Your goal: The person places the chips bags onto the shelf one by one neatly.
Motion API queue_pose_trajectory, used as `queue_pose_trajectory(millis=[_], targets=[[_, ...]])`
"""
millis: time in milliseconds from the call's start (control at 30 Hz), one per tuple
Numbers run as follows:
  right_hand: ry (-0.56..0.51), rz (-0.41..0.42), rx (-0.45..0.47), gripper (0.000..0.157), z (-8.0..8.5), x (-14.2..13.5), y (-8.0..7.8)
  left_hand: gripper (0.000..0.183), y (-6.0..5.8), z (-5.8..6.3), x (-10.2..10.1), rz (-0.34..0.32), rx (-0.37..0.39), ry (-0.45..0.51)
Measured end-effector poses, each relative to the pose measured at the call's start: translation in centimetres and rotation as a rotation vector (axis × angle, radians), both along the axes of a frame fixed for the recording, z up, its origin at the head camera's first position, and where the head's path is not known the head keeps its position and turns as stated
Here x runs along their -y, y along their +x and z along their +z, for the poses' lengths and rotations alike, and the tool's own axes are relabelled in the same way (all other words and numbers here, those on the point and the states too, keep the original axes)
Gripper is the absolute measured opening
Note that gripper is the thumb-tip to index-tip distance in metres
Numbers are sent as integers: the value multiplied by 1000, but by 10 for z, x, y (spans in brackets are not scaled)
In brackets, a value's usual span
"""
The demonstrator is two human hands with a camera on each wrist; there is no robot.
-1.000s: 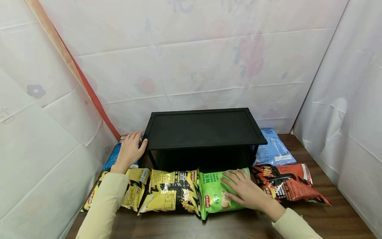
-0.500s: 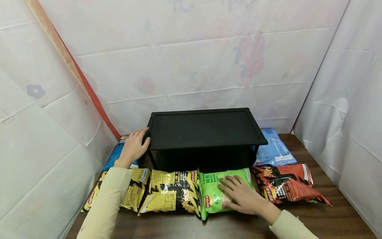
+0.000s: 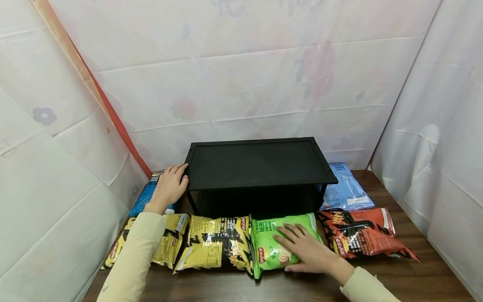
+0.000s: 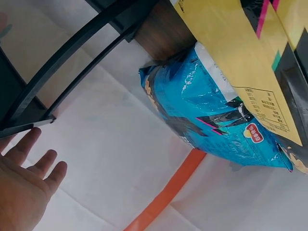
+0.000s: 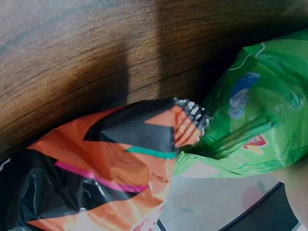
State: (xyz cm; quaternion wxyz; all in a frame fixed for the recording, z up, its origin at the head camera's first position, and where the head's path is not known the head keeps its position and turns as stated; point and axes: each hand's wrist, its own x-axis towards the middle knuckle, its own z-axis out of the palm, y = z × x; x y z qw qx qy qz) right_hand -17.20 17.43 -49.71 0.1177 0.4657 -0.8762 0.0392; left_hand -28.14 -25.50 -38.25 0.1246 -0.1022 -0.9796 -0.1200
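Observation:
A black shelf rack (image 3: 256,163) stands at the back of the table. My left hand (image 3: 170,188) touches the left edge of its top, and the left wrist view shows the fingertips right at the frame, not wrapped round it. Below the rack's front lies a green bag of chips (image 3: 266,241). My right hand (image 3: 315,253) rests on that bag's right part with fingers spread. To the left of the green bag is a yellow bag of chips (image 3: 211,239); to its right is a red one (image 3: 370,235).
Another yellow bag (image 3: 166,247) lies partly behind my left sleeve. A blue bag (image 4: 202,106) sits left of the rack, and a light blue bag (image 3: 345,188) to its right. White cloth walls (image 3: 241,75) enclose the wooden table (image 3: 426,268) behind and on both sides.
My right hand has slid slightly down and toward me over the green bag, whose right end shows more. My left hand has shifted slightly right along the rack's edge.

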Motion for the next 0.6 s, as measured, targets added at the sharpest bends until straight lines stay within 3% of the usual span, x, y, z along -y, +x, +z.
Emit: queue_pose_trajectory(millis=[333,600], targets=[[96,-31,-26,110,0,-2,0,49,-2,-8,2,-36,-11,59],[112,-31,-35,110,1,-3,1,48,1,-10,2,-51,-57,93]])
